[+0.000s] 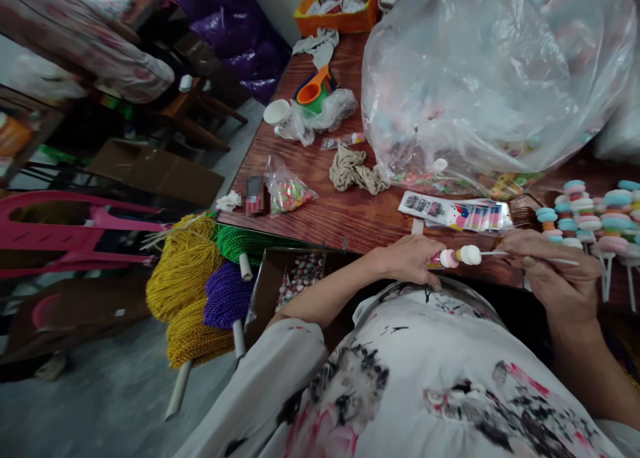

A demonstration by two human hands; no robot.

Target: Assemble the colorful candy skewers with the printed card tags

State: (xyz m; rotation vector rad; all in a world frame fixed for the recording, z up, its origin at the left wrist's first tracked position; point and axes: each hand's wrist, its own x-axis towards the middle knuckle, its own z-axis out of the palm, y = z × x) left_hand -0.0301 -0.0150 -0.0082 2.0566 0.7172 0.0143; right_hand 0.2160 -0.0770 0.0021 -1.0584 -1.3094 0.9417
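Observation:
A candy skewer with white, pink and yellowish pieces on a thin white stick lies sideways between my hands at the table's front edge. My left hand is closed around its candy end, where a bit of pink and yellow shows at the fingers. The fingers of my right hand pinch the bare stick. Just beyond, printed plastic sleeves lie flat on the table. Finished-looking candy skewers in blue, white and pink are heaped by my right hand, their sticks pointing towards me.
A large clear bag of candy fills the table's back right. A crumpled cloth, a small candy bag, cups and an orange bin stand further left. Cord bundles sit below the left edge. Another person is at far left.

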